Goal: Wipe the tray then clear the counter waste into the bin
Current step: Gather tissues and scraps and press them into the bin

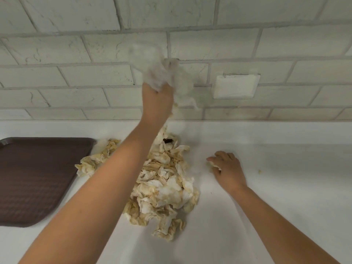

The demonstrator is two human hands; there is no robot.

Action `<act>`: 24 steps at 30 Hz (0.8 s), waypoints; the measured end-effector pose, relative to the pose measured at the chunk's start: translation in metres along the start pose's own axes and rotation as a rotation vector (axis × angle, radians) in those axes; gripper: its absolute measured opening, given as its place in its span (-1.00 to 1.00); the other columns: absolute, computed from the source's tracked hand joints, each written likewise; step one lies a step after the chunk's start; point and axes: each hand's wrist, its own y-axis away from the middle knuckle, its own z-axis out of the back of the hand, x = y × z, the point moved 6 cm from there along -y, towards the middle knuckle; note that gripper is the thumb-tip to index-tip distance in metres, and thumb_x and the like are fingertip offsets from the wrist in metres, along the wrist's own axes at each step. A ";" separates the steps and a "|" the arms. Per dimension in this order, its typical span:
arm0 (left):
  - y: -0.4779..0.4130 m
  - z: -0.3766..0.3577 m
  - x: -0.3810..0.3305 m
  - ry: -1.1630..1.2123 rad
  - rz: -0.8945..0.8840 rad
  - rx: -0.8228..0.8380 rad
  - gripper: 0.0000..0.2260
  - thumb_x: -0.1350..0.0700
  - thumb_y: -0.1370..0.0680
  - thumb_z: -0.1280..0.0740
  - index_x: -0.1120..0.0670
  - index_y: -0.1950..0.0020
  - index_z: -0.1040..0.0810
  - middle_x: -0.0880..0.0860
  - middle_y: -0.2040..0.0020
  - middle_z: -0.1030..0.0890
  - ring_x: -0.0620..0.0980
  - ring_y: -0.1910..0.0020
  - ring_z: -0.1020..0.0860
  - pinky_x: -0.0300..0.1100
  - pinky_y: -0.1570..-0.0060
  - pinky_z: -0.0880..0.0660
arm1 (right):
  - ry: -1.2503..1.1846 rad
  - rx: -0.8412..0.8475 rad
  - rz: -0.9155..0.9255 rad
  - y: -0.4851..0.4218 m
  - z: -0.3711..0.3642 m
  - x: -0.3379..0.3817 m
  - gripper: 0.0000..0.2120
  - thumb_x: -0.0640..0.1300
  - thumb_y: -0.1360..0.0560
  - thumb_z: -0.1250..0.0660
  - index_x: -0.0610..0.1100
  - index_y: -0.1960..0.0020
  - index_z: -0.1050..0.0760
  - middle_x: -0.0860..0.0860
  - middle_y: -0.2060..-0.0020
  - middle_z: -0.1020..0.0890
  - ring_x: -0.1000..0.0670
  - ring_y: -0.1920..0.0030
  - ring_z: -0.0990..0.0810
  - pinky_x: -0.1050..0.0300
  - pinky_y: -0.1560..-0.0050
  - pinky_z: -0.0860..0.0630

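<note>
Up above the heap, the left hand lifts a wad of paper, fingers clamped tight around it, and the wad is blurred, so it looks mid-swing. Directly below those fingers lies the pile of stained paper, crumpled, yellowed and heaped on the white counter. I judge this to be the counter waste, bunched together so it can go in a few grabs. Out to the right of the pile, the right hand sits low on the counter, fingers curled down over a small scrap, apparently gathering a stray. A crumb lies beyond that hand, apart from it. Well off to the left of the raised fingers, the brown tray lies flat with nothing on the part in view, so the wipe looks done. Behind the fingers is the brick wall with its white cover plate. No bin is in view.
</note>
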 end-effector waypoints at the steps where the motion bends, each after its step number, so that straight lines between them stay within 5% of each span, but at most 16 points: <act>1: -0.008 0.005 -0.005 0.047 0.027 -0.025 -0.78 0.28 -0.52 -0.20 0.08 0.30 -0.46 0.00 0.45 -0.40 -0.15 0.54 -0.36 -0.28 0.56 -0.29 | 0.000 0.016 -0.008 0.000 0.001 0.002 -0.67 -0.21 -0.36 -0.25 0.00 -0.04 -0.63 0.00 -0.02 -0.59 -0.17 -0.06 -0.52 -0.02 -0.02 -0.42; 5: -0.027 0.022 -0.031 0.221 0.012 -0.102 -0.74 0.30 -0.48 -0.22 0.01 0.33 -0.50 0.03 0.41 -0.42 -0.04 0.46 -0.38 -0.18 0.47 -0.27 | -0.012 0.043 -0.009 0.000 0.002 0.007 -0.58 0.08 -0.35 -0.08 -0.01 -0.03 -0.62 0.06 0.02 -0.59 -0.09 -0.12 -0.49 0.04 -0.08 -0.34; 8: -0.035 0.030 -0.044 0.365 0.064 -0.209 -0.77 0.28 -0.53 -0.25 0.05 0.27 -0.56 0.01 0.41 -0.47 -0.04 0.45 -0.42 -0.22 0.51 -0.31 | -0.011 0.029 -0.024 -0.001 -0.002 0.002 -0.64 0.20 -0.38 -0.22 0.01 0.01 -0.60 0.06 0.04 -0.59 -0.05 -0.09 -0.48 0.04 -0.06 -0.36; 11: -0.042 0.030 -0.040 0.566 0.162 -0.234 -0.90 0.23 -0.54 -0.25 0.17 0.18 -0.50 0.05 0.39 -0.42 -0.04 0.47 -0.39 -0.24 0.53 -0.28 | -0.027 -0.042 -0.015 -0.001 -0.003 0.000 -0.80 0.06 -0.38 -0.41 -0.02 0.07 -0.60 0.04 0.10 -0.60 -0.09 -0.03 -0.53 0.04 0.00 -0.39; 13: -0.045 0.031 -0.023 0.559 0.206 -0.217 -0.92 0.21 -0.51 -0.29 0.16 0.18 -0.48 0.04 0.41 -0.42 -0.04 0.50 -0.39 -0.24 0.52 -0.29 | -0.032 -0.093 0.012 -0.001 -0.001 0.001 -0.86 0.01 -0.40 -0.35 -0.03 0.13 -0.60 0.02 0.17 -0.61 -0.13 0.07 -0.56 0.04 0.09 -0.44; 19: -0.014 0.059 0.051 -0.147 0.283 -0.192 -0.83 0.16 -0.46 -0.43 0.04 0.31 -0.51 -0.03 0.37 -0.52 -0.18 0.44 -0.51 -0.23 0.38 -0.44 | -0.117 -0.060 -0.086 0.004 0.002 -0.002 -0.86 -0.21 -0.39 -0.42 -0.06 0.07 -0.62 -0.05 0.18 -0.58 -0.15 0.26 -0.60 0.11 0.30 -0.49; 21: -0.006 0.069 0.080 -0.450 0.348 -0.026 -0.81 0.10 -0.45 -0.44 0.09 0.31 -0.50 -0.02 0.38 -0.50 -0.12 0.42 -0.51 -0.21 0.38 -0.44 | -0.219 -0.059 -0.179 0.003 0.008 -0.003 -0.84 -0.15 -0.45 -0.38 0.00 -0.01 -0.63 -0.02 0.11 -0.58 -0.08 0.19 -0.62 0.12 0.19 -0.52; 24: 0.006 0.082 0.127 -1.015 0.471 0.301 -0.78 0.03 -0.48 -0.37 0.19 0.06 -0.53 0.06 0.21 -0.53 0.04 0.23 -0.52 -0.16 0.28 -0.43 | -0.390 -0.035 -0.277 -0.011 0.014 0.010 -0.89 0.01 -0.48 -0.36 0.05 0.05 -0.63 0.04 0.14 -0.59 0.01 0.15 -0.60 0.22 0.17 -0.44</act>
